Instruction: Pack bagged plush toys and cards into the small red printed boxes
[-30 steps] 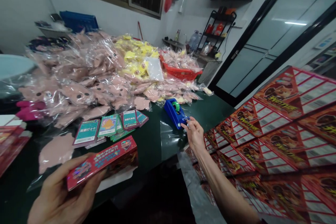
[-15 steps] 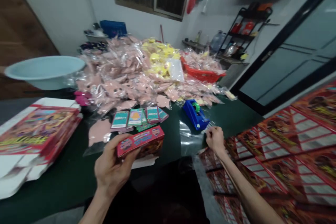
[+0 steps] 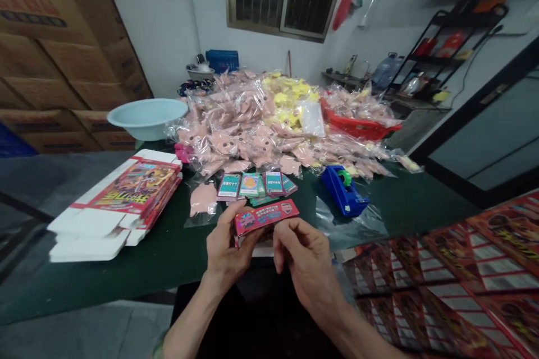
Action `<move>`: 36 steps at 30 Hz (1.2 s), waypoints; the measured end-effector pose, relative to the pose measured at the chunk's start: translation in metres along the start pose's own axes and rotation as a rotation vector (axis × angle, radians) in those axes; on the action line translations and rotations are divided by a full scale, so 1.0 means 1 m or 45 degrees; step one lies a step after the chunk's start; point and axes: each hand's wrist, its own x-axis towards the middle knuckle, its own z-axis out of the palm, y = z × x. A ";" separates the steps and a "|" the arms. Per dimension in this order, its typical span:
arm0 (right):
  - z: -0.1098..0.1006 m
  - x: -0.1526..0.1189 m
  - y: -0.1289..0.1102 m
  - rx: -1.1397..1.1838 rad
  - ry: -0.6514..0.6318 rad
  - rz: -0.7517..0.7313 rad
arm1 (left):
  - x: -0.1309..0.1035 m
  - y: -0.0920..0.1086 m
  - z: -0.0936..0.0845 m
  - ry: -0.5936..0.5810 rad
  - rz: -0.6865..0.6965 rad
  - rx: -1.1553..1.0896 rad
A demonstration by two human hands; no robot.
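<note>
My left hand (image 3: 229,244) is wrapped round the left end of a small red printed cardboard box (image 3: 267,216), thumb on top. At the box's right end is my right hand (image 3: 305,247), its fingers curled in against the side; whatever they pinch is hidden or too small to see. A white flap partly shows under the box. Just behind lie several teal-and-pink cards (image 3: 250,185) and a bagged pink cut-out piece (image 3: 204,199). The blue tape dispenser (image 3: 343,190) with a green roll stands to the right, beside clear plastic bags (image 3: 370,227).
Flat box blanks (image 3: 130,190) are stacked at left, near a light blue basin (image 3: 145,112). Bagged pink and yellow pieces (image 3: 240,106) heap up behind the cards, with a red basket (image 3: 357,123) at their right. Rows of red printed boxes (image 3: 446,275) fill the right side.
My right hand has left the tape dispenser's front and come left to the box's right end. My left hand still holds the box. The camera view has swung left.
</note>
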 end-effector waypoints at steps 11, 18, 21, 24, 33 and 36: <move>0.010 0.007 -0.001 0.109 0.119 0.170 | 0.032 -0.005 -0.025 -0.492 0.518 0.069; -0.002 0.011 0.043 0.006 0.197 0.266 | 0.048 -0.003 -0.026 -0.632 0.537 0.120; -0.008 0.011 0.066 -0.036 0.182 0.389 | 0.049 -0.002 -0.027 -0.552 0.367 0.000; -0.011 0.010 0.069 -0.064 0.202 0.448 | 0.045 -0.005 -0.033 -0.257 0.031 -0.034; -0.022 0.015 0.012 -0.671 0.011 -0.437 | -0.026 -0.024 -0.046 0.069 -0.767 -0.312; -0.024 0.024 -0.017 -1.322 -0.278 -0.974 | -0.024 -0.019 -0.063 -0.101 -0.536 -0.027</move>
